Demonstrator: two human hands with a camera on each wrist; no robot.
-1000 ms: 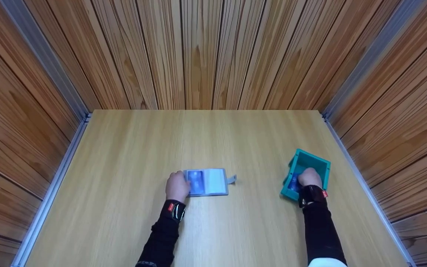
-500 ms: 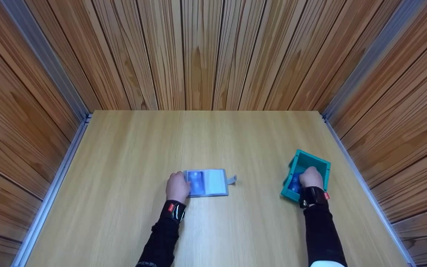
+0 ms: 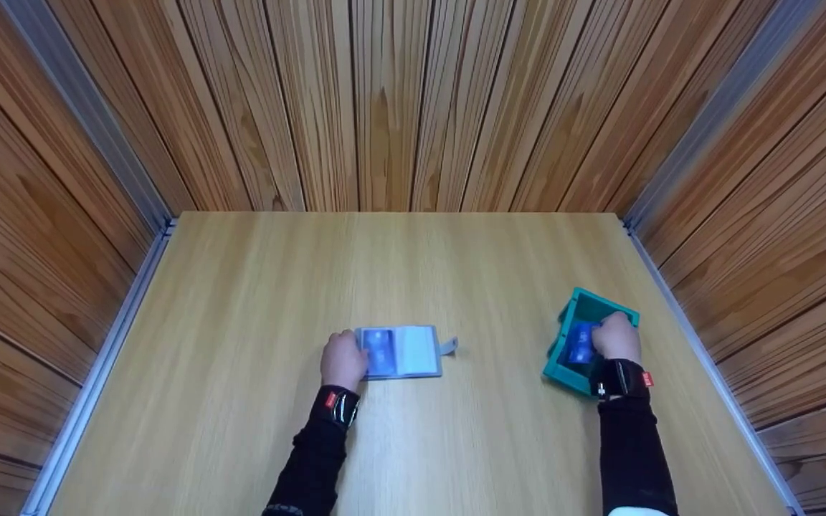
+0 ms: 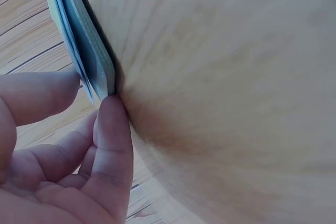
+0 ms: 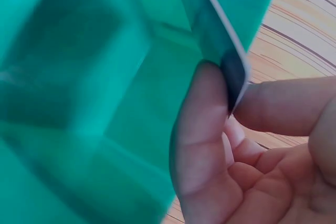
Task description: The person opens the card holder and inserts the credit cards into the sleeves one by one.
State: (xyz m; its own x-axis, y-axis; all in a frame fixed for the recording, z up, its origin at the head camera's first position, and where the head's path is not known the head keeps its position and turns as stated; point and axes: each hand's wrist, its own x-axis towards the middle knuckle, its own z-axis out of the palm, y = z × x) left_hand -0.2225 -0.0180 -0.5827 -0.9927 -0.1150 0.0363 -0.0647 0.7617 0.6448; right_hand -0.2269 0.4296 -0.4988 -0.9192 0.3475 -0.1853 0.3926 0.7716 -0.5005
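An open light-blue card holder [image 3: 416, 351] with clear sleeves and a strap at its right lies flat on the table. My left hand [image 3: 343, 360] pinches its left edge; the left wrist view shows thumb and finger at the corner of its stacked leaves [image 4: 90, 45]. Over at the right, my right hand [image 3: 617, 338] reaches into a teal bin [image 3: 562, 378]. Between thumb and index finger it pinches a thin blue card [image 3: 580, 342] by one end. Seen from the right wrist, the card [image 5: 223, 38] stands edge-on inside the bin, its printed face mostly hidden.
The light wooden table [image 3: 485, 272] stretches between the card holder and the bin. Wood-plank walls [image 3: 384, 107] close off the back and both sides, with grey metal rails [image 3: 108, 351] along the side edges.
My right hand has shifted right and slightly up within the bin, and more of the blue card shows. The left hand and card holder have stayed still.
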